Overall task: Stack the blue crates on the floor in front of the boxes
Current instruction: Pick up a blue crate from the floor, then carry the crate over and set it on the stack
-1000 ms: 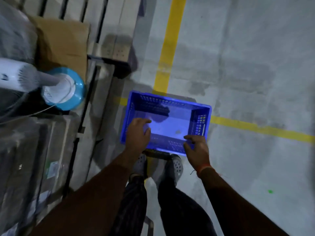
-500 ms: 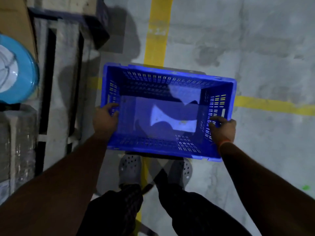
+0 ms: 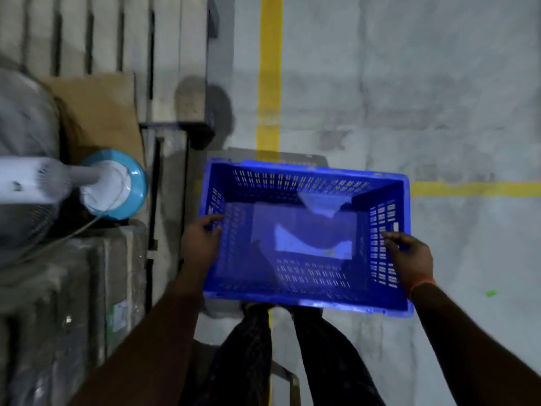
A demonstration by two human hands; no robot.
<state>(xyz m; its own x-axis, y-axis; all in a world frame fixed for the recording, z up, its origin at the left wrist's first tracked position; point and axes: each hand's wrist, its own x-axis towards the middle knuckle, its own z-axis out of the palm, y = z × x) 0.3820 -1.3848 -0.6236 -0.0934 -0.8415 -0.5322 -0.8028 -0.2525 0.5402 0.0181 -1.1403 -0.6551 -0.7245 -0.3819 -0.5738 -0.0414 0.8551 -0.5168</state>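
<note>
**Blue crate held by both short sides above the floor**

A person looks straight down at a blue crate point(image 3: 304, 235), open side up, with slotted walls and nothing inside but patches of reflected light on its bottom. The left hand point(image 3: 202, 241) grips the crate's left wall, thumb hooked over the rim and inside, the other fingers hidden on the outer face. The right hand point(image 3: 409, 259) grips the right wall the same way from the other side, with fingers lying over the rim against the slots; an orange band point(image 3: 421, 284) sits on that wrist. The crate's near long wall lies over the person's legs point(image 3: 292, 347), hiding the feet, so the crate appears to be off the concrete floor point(image 3: 439, 83), though how high cannot be told.

Under the crate's far wall a yellow line point(image 3: 269, 83) runs away along the floor, and a second yellow line point(image 3: 474, 189) runs off toward the floor's right edge from beside the crate's far right corner. A small green mark point(image 3: 490, 293) shows on the floor to the right of the crate.

To the left of the crate are a wooden pallet point(image 3: 102, 33), a sheet of brown cardboard point(image 3: 102, 112), wrapped boxes point(image 3: 73, 303) and a white fan with a round blue base point(image 3: 117, 186).
</note>
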